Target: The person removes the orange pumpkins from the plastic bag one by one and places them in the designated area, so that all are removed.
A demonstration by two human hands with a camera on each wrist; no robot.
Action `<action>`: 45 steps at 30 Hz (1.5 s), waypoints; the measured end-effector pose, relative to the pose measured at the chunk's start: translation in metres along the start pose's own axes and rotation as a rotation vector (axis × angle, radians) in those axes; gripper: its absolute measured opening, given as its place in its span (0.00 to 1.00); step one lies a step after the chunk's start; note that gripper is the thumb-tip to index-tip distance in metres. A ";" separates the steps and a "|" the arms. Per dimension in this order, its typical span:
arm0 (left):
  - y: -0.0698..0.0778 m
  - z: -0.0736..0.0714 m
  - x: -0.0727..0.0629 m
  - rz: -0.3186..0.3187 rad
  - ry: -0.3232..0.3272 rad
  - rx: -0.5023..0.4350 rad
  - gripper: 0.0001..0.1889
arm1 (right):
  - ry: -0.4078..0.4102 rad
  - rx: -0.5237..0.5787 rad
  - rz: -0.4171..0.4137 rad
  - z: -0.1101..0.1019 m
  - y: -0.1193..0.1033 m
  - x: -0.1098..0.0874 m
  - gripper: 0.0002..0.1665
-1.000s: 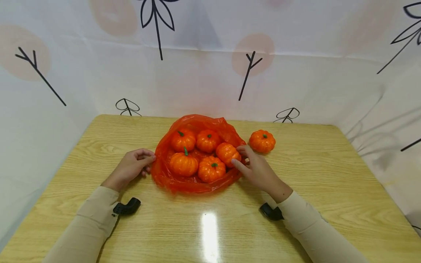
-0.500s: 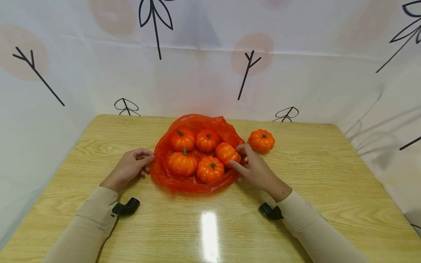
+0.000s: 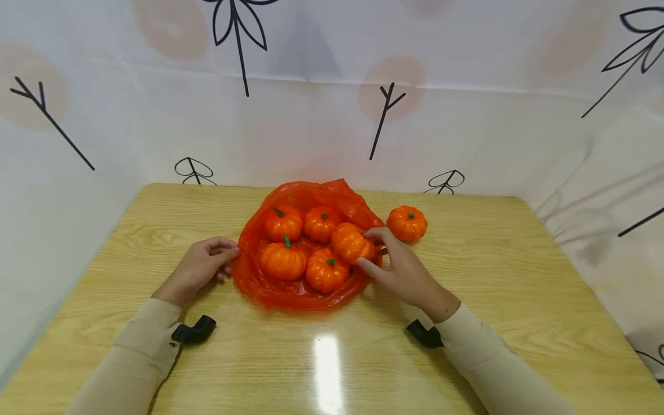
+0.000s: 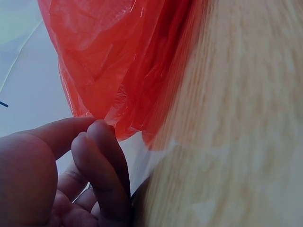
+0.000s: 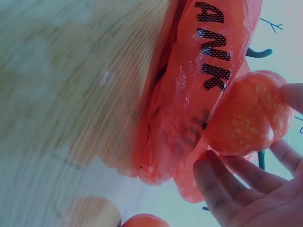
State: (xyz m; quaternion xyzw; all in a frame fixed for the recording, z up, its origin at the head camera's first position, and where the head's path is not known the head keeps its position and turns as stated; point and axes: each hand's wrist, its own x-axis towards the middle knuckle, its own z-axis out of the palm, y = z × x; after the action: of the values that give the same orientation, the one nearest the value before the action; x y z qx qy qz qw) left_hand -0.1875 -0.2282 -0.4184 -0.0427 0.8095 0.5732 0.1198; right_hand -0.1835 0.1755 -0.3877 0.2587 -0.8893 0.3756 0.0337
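A red plastic bag [image 3: 290, 301] lies spread open on the wooden table, with several small orange pumpkins inside. At its left rim, my left hand [image 3: 197, 266] pinches the plastic between thumb and fingers, as the left wrist view shows on the bag [image 4: 113, 61]. My right hand [image 3: 407, 275] holds the rightmost pumpkin [image 3: 351, 244], thumb in front and fingers behind. That pumpkin [image 5: 253, 113] sits tilted at the bag's rim in the right wrist view, and black printed letters show on the bag there. Another pumpkin [image 3: 407, 223] rests on the table outside the bag, just beyond my right hand.
The table [image 3: 493, 271] has a light wood grain and a bright reflection near its front. A pale patterned cloth [image 3: 311, 132] hangs along its back edge and at the sides. Black wrist-worn devices [image 3: 194, 330] show at both sleeves.
The pumpkin in my right hand has risen a little and shifted left, partly over its neighbour. My left hand stays at the bag's rim. The head view has turned slightly.
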 end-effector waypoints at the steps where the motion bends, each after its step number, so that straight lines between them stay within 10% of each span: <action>1: 0.000 0.000 0.000 0.002 0.000 0.000 0.19 | 0.003 0.001 -0.006 0.000 0.000 0.000 0.29; 45: -0.002 -0.001 0.000 0.024 0.007 -0.002 0.18 | 0.299 0.023 -0.124 -0.014 0.008 0.001 0.47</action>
State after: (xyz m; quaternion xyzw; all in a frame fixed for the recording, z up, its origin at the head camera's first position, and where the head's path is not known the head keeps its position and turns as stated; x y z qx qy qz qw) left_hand -0.1874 -0.2300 -0.4195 -0.0350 0.8098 0.5753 0.1102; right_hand -0.1903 0.1892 -0.3822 0.2547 -0.8522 0.4175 0.1859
